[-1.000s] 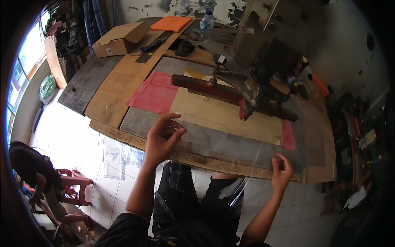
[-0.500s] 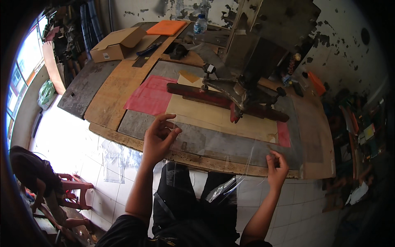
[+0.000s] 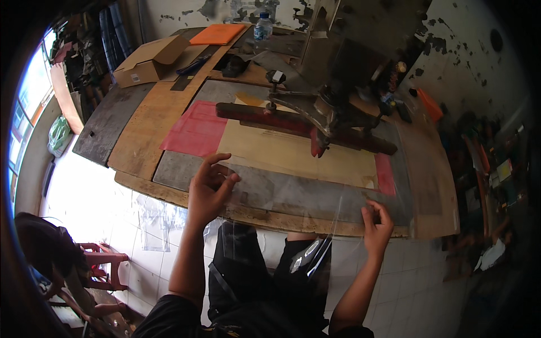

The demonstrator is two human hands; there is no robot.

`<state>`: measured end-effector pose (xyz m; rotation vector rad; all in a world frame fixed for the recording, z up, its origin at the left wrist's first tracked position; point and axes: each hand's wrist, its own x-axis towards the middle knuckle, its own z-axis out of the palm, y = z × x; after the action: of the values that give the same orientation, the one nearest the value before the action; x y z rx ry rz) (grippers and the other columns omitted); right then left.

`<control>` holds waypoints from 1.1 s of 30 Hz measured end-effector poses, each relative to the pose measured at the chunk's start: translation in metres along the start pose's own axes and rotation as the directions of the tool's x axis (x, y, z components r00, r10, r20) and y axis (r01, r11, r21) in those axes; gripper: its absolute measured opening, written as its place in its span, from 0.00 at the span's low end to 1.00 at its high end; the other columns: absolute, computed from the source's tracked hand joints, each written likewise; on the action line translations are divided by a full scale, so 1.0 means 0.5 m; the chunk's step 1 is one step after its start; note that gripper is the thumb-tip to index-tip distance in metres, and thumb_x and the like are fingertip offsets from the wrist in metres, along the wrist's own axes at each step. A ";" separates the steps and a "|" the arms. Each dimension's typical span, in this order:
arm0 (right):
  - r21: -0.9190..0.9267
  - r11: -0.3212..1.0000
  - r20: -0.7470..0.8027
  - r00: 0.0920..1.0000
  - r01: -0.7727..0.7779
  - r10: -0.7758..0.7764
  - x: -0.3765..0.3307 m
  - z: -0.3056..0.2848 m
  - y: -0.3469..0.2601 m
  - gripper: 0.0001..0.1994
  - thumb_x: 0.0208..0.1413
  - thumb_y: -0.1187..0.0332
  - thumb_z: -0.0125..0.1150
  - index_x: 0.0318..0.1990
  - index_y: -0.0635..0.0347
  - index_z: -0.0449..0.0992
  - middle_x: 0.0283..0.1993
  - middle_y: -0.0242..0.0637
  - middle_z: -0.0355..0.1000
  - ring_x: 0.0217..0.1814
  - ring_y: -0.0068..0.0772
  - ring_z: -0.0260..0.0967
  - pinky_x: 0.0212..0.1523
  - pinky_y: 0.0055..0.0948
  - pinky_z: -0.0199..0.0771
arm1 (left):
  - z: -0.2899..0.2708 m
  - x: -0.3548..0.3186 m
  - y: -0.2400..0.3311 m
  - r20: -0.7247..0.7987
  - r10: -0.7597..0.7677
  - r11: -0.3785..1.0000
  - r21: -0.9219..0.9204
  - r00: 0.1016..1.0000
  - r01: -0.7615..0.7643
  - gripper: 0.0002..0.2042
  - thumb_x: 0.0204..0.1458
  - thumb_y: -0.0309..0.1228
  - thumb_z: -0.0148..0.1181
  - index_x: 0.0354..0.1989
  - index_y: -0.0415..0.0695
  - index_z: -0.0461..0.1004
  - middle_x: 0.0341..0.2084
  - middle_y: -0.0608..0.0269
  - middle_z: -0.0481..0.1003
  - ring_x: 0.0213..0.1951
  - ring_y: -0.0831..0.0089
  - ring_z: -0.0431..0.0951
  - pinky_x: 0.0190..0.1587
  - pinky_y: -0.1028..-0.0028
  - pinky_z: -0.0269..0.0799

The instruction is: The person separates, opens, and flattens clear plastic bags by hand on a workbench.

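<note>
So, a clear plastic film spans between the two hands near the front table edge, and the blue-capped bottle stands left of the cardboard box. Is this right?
Not quite: the head view shows the blue-capped bottle right of the cardboard box. The clear plastic film between the left hand and right hand, near the front table edge, is correct.

Your clear sheet's [image 3: 298, 209] outline cannot be fully traced. The red bar [image 3: 293, 125] hides part of the cream sheet [image 3: 287, 152] from you. The upper edge cuts off the machine [image 3: 360, 62]; the lower edge, your black sleeves [image 3: 172, 315].
</note>
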<state>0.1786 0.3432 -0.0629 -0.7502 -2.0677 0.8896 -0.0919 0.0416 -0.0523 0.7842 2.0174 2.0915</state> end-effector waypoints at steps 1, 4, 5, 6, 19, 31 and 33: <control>0.003 1.000 0.002 1.000 -0.014 0.014 0.001 0.001 -0.003 0.12 0.63 0.66 0.72 0.48 0.64 0.83 0.39 0.28 0.76 0.40 0.20 0.66 0.46 0.24 0.69 | -0.001 0.001 -0.001 0.005 0.000 1.000 0.001 1.000 0.000 0.23 0.60 0.20 0.65 0.63 0.41 0.70 0.34 0.67 0.80 0.28 0.89 0.75 0.30 0.84 0.67; -0.010 0.999 -0.008 0.999 0.050 -0.050 0.004 0.002 0.007 0.11 0.62 0.67 0.73 0.47 0.63 0.83 0.38 0.31 0.76 0.38 0.23 0.69 0.43 0.25 0.71 | -0.004 0.000 -0.001 0.003 0.008 1.000 0.005 1.000 -0.008 0.23 0.59 0.20 0.65 0.64 0.41 0.70 0.34 0.66 0.81 0.28 0.89 0.75 0.31 0.84 0.67; -0.013 0.999 -0.013 0.999 0.051 -0.051 0.004 0.001 0.006 0.11 0.62 0.67 0.73 0.47 0.63 0.83 0.38 0.31 0.76 0.38 0.23 0.69 0.43 0.25 0.71 | -0.004 0.000 0.002 0.005 -0.015 1.000 0.001 1.000 0.015 0.23 0.60 0.21 0.66 0.65 0.40 0.69 0.34 0.67 0.80 0.29 0.88 0.75 0.32 0.83 0.68; -0.019 0.999 -0.006 0.999 0.037 -0.037 0.004 0.002 0.003 0.11 0.61 0.67 0.73 0.47 0.63 0.83 0.39 0.31 0.77 0.38 0.23 0.70 0.42 0.25 0.71 | -0.004 0.000 0.004 0.006 -0.036 0.999 -0.004 0.999 0.036 0.24 0.61 0.23 0.66 0.65 0.39 0.69 0.34 0.68 0.79 0.31 0.87 0.74 0.34 0.83 0.68; -0.026 0.998 0.000 0.998 0.065 -0.065 0.010 0.002 -0.003 0.12 0.61 0.66 0.74 0.47 0.63 0.83 0.36 0.31 0.77 0.35 0.21 0.69 0.37 0.24 0.70 | 0.001 0.000 0.026 0.009 -0.032 0.998 0.045 0.999 0.032 0.24 0.60 0.23 0.65 0.65 0.39 0.69 0.32 0.69 0.77 0.31 0.86 0.74 0.35 0.83 0.67; 0.002 0.997 -0.026 0.997 0.078 -0.078 0.000 0.005 0.003 0.11 0.61 0.66 0.74 0.46 0.62 0.83 0.33 0.29 0.73 0.31 0.20 0.67 0.35 0.23 0.68 | 0.002 -0.005 0.013 0.019 0.001 0.995 0.098 1.000 -0.003 0.22 0.61 0.22 0.64 0.64 0.41 0.71 0.31 0.68 0.79 0.28 0.87 0.76 0.32 0.82 0.69; -0.009 0.995 -0.030 0.995 0.094 -0.095 0.000 0.002 0.000 0.11 0.61 0.67 0.74 0.46 0.62 0.83 0.33 0.30 0.73 0.31 0.21 0.67 0.35 0.23 0.68 | 0.004 -0.004 0.013 0.011 -0.002 0.997 0.080 1.000 0.001 0.22 0.61 0.22 0.64 0.64 0.41 0.71 0.30 0.68 0.79 0.28 0.88 0.75 0.31 0.83 0.68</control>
<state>0.1777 0.3429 -0.0636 -0.6601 -2.0624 0.8135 -0.0877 0.0417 -0.0468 0.8045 2.1060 2.0119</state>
